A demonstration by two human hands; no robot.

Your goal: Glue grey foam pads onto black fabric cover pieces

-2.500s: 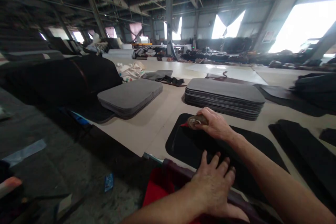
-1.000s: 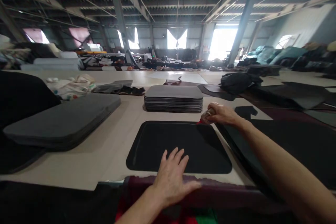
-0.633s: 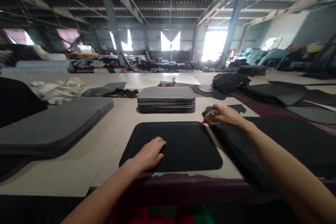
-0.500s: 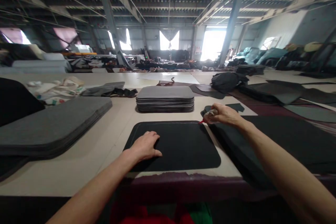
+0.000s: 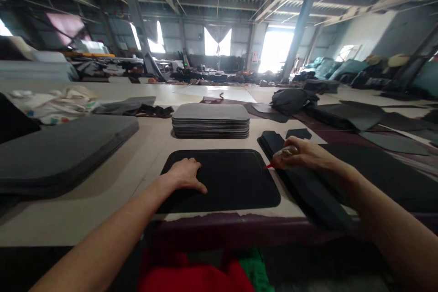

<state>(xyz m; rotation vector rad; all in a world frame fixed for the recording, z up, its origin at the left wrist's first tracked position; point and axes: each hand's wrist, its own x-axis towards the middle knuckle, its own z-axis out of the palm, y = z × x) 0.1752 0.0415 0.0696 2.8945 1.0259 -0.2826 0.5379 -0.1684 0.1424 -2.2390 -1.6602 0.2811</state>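
While flat on a rounded black pad [image 5: 236,187] lying on the bench [image 5: 150,155], left hand [image 5: 185,175] open and released, fingers slightly spread, gripping nothing; right hand [image 5: 301,155] clenched around a red-tipped tube [image 5: 285,150], its red tip just beside the pad's upper right corner. Directly beyond the pad, a stack of grey pads [image 5: 210,123]; to the right, black cut pieces [image 5: 301,187].
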